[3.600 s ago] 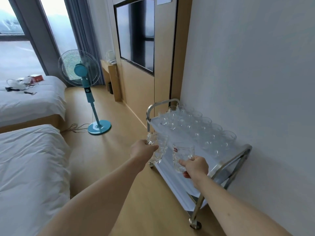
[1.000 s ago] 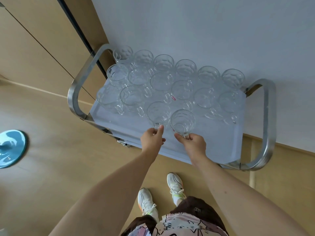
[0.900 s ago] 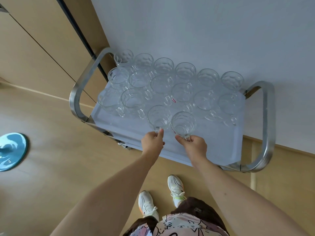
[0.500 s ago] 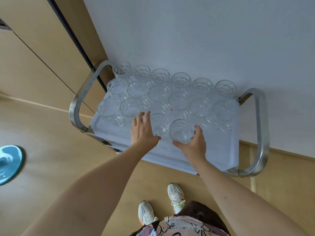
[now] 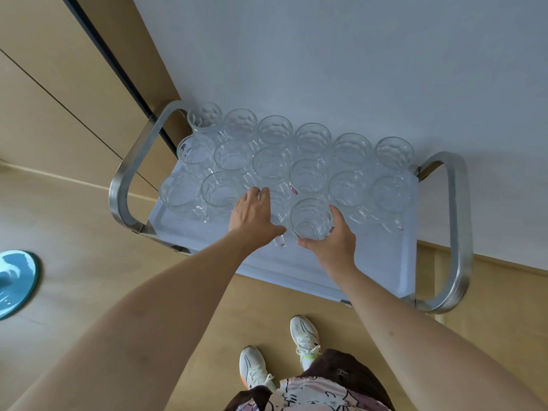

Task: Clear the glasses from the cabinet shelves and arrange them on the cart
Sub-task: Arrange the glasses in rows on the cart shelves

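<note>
Head view, looking straight down on the cart (image 5: 456,226), which stands against the pale wall. Its tray is packed with clear glass mugs: a full back row along the wall, a full middle row, and a front row being filled from the cart's left end.

Right hand (image 5: 333,238) wraps the newest mug (image 5: 311,218), thumb on its near side, fingers curled round its far right wall. The mug stands upright, mouth up, at the open end of the front row.

Left hand (image 5: 255,216) lies with fingers extended over the neighbouring mug (image 5: 277,209), just left of the first. It is touching or steadying it; no closed grip shows. That mug's handle pokes out toward the cart's near edge.

Key relation: both mugs sit directly under and ahead of the hands, long axes vertical. The free tray space lies to the right of the right-hand mug, toward the cart's right handle, so the right hand is nearer it.

Writing: a small red label (image 5: 293,189) on a middle-row mug; text too small to read.

Blue fan base (image 5: 14,283) on the floor, well left of the cart.
</note>
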`<state>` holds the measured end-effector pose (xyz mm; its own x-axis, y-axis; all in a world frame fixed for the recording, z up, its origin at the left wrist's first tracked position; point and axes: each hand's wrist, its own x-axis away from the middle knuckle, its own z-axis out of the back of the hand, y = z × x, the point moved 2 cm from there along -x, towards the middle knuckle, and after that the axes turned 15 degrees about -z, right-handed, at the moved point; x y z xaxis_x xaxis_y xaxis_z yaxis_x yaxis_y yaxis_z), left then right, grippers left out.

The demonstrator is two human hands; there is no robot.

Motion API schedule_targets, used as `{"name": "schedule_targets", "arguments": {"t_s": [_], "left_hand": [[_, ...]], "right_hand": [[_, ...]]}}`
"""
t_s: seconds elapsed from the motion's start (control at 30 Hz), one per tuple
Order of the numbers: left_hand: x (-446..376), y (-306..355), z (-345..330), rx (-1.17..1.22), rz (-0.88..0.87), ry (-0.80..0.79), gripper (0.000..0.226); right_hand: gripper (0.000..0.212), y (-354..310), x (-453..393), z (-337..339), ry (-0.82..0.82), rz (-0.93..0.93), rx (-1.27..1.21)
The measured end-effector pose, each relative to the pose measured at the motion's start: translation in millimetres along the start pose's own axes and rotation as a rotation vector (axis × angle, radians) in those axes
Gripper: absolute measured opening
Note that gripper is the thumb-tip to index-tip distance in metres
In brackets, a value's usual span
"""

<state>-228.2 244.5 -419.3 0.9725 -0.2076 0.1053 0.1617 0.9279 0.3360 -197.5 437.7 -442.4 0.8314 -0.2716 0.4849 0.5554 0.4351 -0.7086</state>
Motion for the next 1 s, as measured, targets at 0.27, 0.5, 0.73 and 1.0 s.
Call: {"name": "schedule_targets", "arguments": {"t_s": [0.27, 0.5, 0.73, 1.0], "left_hand": [[-5, 1, 1, -0.197, -0.002, 0.003, 0.101], [-14, 2, 13, -0.417, -0.028, -0.104, 0.102], [-9, 2, 16, -0.326, -0.024, -0.183, 0.112], [4, 3, 61, -0.228, -0.167, -0.060, 0.080]], "right_hand": [[0.113, -3, -2, -1, -0.029, -0.009, -0.006], [0.111, -10, -3, -3, -0.044, -0.027, 0.012], [0.115, -14, 5, -1, -0.058, -0.048, 0.096], [0.106, -36, 43, 18, 0.103, 0.026, 0.150]]}}
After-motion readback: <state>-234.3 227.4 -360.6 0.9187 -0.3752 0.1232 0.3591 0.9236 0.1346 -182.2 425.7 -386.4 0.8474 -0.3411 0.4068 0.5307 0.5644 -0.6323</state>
